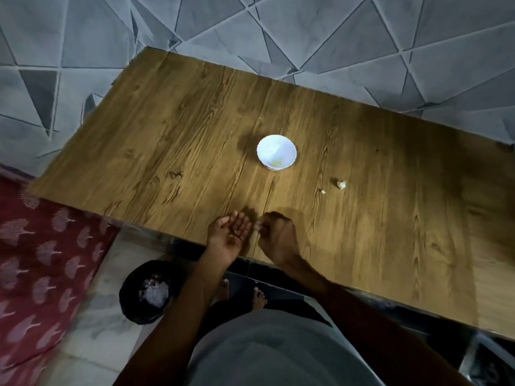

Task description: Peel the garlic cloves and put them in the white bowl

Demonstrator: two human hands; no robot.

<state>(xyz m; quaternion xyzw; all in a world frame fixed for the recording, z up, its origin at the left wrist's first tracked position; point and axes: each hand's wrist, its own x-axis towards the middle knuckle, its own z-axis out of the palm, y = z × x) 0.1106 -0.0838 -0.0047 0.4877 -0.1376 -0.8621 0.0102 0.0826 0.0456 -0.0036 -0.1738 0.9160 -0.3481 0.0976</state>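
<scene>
A white bowl (276, 155) stands near the middle of the wooden table (172, 140), with something pale yellow at its bottom. To its right lie a garlic clove (341, 184) and a small garlic scrap (322, 191). My left hand (229, 235) lies palm up at the table's front edge, fingers relaxed, with small bits of peel on the palm. My right hand (276, 235) is just beside it, fingers curled, pinching something small and pale at its fingertips; it is blurred and I cannot tell what it is.
A black bin (147, 292) with white waste inside stands on the floor below the table's front edge, left of my bare feet (242, 292). A red patterned cloth (36, 263) lies at the left. A grey tiled wall rises behind the table.
</scene>
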